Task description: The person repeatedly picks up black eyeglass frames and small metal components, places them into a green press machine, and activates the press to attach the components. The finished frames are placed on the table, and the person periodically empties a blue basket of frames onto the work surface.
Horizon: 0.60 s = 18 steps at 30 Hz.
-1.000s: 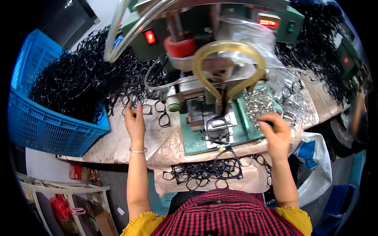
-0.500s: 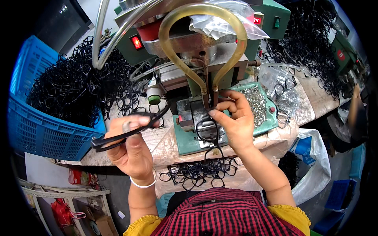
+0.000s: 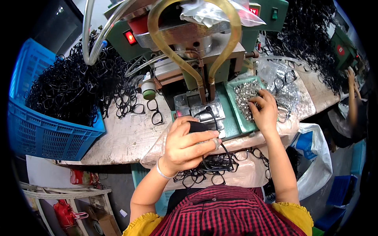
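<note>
My left hand is in front of the machine, its fingers wrapped around a black eyeglass frame. One part of that frame stretches over the metal jig, below two copper-coloured electrodes. Part of the frame is hidden behind the fingers. My right hand reaches over a green tray of small metal parts. Thumb and fingertips are bent together at the parts; any piece between them is too small to make out.
Black eyeglass frames fill a blue crate at left, and several more lie beside it. Others are heaped on a covering along the near edge. A yellowish hose arches over the jig. A white sack hangs at right.
My left hand has swung right with the eyeglass frame, from beside the machine to before the jig. My right hand has left the electrodes for the tray of metal parts.
</note>
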Tool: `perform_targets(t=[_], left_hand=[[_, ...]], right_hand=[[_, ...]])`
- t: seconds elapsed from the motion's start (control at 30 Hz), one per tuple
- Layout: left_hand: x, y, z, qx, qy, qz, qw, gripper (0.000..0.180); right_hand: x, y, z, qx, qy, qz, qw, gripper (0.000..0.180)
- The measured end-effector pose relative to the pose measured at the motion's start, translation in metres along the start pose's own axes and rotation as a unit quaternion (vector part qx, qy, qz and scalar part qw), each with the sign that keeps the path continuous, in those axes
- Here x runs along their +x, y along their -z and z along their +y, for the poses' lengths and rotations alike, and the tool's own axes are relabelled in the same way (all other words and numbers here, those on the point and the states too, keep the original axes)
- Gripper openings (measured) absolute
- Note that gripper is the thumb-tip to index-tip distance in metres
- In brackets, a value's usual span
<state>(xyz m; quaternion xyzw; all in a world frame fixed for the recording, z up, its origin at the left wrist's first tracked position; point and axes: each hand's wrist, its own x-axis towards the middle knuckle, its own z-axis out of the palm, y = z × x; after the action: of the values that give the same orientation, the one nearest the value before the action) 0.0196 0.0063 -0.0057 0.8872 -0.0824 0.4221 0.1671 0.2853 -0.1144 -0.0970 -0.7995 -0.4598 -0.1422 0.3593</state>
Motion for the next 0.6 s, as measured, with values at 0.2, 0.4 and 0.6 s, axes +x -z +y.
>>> perform_targets(t=[0.2,0.4,0.6], left_hand=[[-0.006,0.003,0.005,-0.006,0.031,0.002,1.0,0.019],[-0.047,-0.002,0.054,0.038,0.161,0.053,0.985,0.035],[-0.074,0.071,0.046,0.194,0.224,0.368,0.881,0.021]], right_hand=[[0.003,-0.009,-0.028,0.026,0.146,-0.042,0.988,0.013],[0.017,-0.014,-0.016,0.101,0.092,0.088,0.987,0.014],[-0.027,-0.012,0.02,0.484,-0.279,0.145,0.816,0.013]])
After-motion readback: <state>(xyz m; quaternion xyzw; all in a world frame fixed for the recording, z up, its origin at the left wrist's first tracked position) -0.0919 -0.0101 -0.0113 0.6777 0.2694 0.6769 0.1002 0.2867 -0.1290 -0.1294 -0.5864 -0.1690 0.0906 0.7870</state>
